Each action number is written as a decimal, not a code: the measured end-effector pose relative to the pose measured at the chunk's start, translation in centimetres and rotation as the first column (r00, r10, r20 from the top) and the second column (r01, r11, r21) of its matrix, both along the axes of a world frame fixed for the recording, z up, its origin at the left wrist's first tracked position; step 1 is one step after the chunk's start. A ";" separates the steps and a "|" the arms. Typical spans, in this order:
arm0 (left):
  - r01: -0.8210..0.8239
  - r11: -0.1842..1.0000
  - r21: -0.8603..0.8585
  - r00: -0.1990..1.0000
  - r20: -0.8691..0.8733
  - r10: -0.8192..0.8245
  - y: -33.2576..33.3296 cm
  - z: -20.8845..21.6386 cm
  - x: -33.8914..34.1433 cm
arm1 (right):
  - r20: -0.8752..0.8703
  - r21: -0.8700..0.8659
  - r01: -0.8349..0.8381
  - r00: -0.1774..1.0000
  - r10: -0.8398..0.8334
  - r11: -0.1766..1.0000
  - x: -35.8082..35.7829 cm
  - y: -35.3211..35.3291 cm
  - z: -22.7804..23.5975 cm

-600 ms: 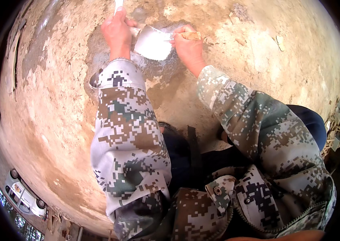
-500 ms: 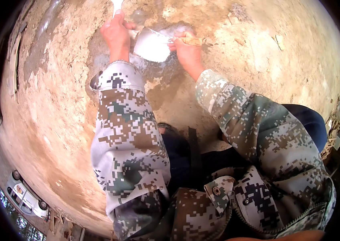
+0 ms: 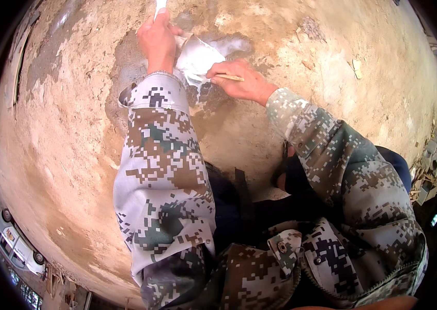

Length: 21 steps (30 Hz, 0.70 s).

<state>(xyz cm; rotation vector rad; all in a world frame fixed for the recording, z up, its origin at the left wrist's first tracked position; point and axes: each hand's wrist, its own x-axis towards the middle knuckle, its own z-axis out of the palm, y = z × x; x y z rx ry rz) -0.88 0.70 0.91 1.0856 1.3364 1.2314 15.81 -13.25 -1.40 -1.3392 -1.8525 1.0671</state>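
My left hand [image 3: 157,44] is closed round a white object [image 3: 160,6], whose narrow end sticks out past the fingers at the top edge; its kind is unclear. Beside that hand is a glossy white patch [image 3: 196,58] with ragged, dripping lower edges; whether it is a wet sheet or thick liquid I cannot tell. My right hand [image 3: 238,80] grips a tool with a flat wooden handle [image 3: 230,77], seen nearly edge-on. The tool's working end is hidden by the fingers at the patch's lower right edge.
Rough tan earthen ground [image 3: 84,129] spreads all around, with dark wet stains near my hands. A pale flake [image 3: 357,68] lies to the right. Stacked rubble [image 3: 433,160] lines the far right, and a white vehicle [image 3: 19,243] stands at the lower left.
My right hand has moved down and slightly right, turning the wooden handle more edge-on. White drips now show below the patch. The left hand has shifted slightly right in the picture.
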 end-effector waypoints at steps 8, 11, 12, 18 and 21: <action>-0.022 1.000 -0.009 0.997 -0.071 0.021 0.0 -0.9 0.3 | 0.210 0.293 -0.049 0.978 -0.014 0.955 0.8 5.8 0.6; -0.017 1.000 0.022 0.956 -0.293 0.023 -0.4 -1.3 -0.3 | 0.235 0.126 0.048 0.969 -0.077 0.991 1.6 3.2 1.8; -0.012 0.996 0.084 0.938 -0.344 0.041 -0.2 -2.1 0.1 | 0.251 0.083 0.086 0.963 -0.104 0.993 1.8 2.2 1.9; 0.035 0.979 0.201 0.834 -0.545 0.082 -2.0 -7.4 0.4 | 0.062 -0.271 0.189 0.982 -0.179 0.944 -0.7 -1.3 1.1; -0.021 0.989 0.144 0.947 -0.313 0.066 1.1 -2.9 2.1 | 0.067 0.050 0.232 0.970 -0.235 0.971 -0.6 4.1 0.5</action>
